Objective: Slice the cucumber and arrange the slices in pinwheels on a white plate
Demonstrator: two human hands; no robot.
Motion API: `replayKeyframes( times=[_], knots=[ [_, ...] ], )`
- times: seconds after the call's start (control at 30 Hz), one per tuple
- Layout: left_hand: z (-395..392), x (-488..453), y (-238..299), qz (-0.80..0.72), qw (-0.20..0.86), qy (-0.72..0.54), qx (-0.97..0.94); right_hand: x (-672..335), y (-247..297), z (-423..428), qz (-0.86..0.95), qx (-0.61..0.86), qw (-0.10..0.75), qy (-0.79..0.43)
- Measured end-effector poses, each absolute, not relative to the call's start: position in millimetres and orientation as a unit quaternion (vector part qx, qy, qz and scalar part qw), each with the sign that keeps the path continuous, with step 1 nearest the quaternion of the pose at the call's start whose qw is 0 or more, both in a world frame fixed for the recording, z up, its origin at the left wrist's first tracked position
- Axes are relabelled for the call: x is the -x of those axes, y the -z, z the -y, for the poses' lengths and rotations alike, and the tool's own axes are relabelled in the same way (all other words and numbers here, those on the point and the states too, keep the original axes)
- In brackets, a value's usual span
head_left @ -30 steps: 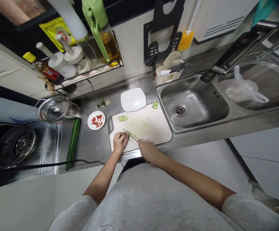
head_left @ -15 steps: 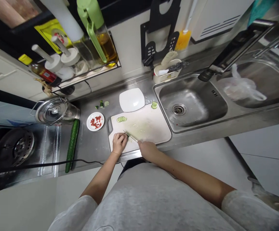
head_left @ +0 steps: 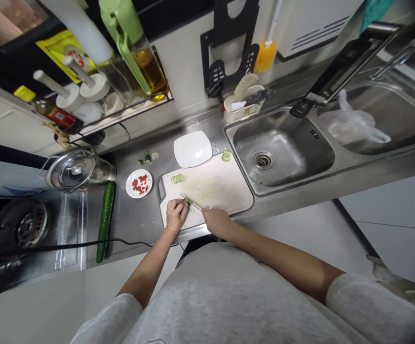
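Note:
My right hand (head_left: 217, 221) is closed round the handle of a knife (head_left: 193, 203), whose blade points up and left over the white cutting board (head_left: 228, 191). Against the blade, my left hand (head_left: 176, 214) has its fingers curled on a small piece of cucumber (head_left: 187, 202), mostly hidden under the fingertips. A row of overlapping cucumber slices (head_left: 178, 178) lies at the board's upper left. More slices, a curled green heap (head_left: 226, 155), rest at its upper right corner.
Behind the board is a white square plate (head_left: 193, 149). To the left are a small plate (head_left: 129, 187) of red bits, cucumber ends (head_left: 147, 156), a whole cucumber (head_left: 105, 217) and a steel pot (head_left: 71, 172). A black cable (head_left: 121, 240) crosses the counter's front. The sink (head_left: 282, 167) adjoins the board's right.
The whole view has shifted slightly, with the counter things sitting a little further left. Both hands keep nearly the same place on the board, the knife still beside the left fingers.

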State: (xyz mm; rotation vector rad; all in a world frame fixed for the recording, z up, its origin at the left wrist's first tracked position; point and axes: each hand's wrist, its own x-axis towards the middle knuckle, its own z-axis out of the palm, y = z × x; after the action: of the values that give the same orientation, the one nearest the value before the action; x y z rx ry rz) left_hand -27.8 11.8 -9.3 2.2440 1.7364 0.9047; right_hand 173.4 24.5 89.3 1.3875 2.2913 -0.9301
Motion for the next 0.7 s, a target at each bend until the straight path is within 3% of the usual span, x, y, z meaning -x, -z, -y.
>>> replayKeyframes(
  times=[0.7],
  knots=[
    [-13.2,28.2,10.1,-0.589,0.097,-0.299,-0.745,-165.8,-82.1,-26.4,-0.8,-0.485,0.151,0.32]
  ],
)
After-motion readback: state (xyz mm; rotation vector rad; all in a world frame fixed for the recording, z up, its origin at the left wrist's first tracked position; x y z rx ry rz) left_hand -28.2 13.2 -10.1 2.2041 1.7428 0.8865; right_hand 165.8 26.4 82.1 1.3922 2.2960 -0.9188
